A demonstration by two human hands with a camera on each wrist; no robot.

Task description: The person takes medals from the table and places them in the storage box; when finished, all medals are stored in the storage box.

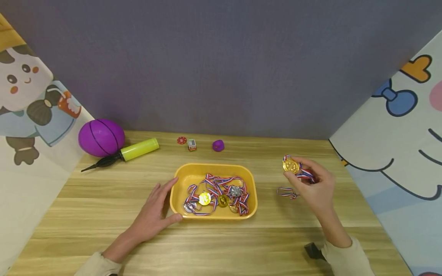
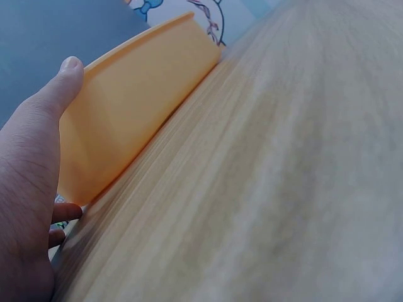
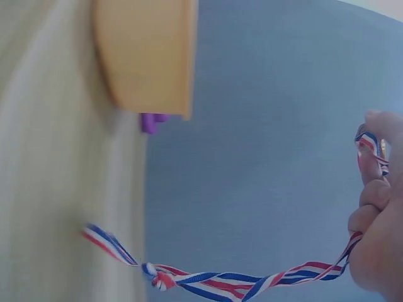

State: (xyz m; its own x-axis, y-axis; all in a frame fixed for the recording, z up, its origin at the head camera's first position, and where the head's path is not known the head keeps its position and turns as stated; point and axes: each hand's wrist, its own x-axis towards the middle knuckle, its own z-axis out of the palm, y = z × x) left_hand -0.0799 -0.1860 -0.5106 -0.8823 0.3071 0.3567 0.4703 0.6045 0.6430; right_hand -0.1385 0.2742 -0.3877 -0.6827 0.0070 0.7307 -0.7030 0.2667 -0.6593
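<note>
Between thumb and fingers, my right hand [image 1: 315, 188] pinches a gold medal [image 1: 291, 165] above the table, right of the yellow bin. Its red, white and blue ribbon [image 3: 239, 283] trails down from the hand, knotted partway along in the right wrist view. My left hand [image 1: 153, 211] spreads along the left end of the yellow bin [image 1: 214, 166], thumb at the near corner and fingers at the far side. Inside the bin lie several medals, among them a silver medal [image 1: 236, 191] and a shiny gold medal [image 1: 205, 198], amid tangled striped ribbons [image 1: 215, 184].
A purple ball [image 1: 101, 138] and a yellow-green hand pump [image 1: 139, 149] lie at the back left. Along the back sit a red chip [image 1: 181, 140], a tiny box-like item [image 1: 192, 145] and a small purple object [image 1: 218, 145]. A grey wall [image 1: 221, 69] rises behind the table.
</note>
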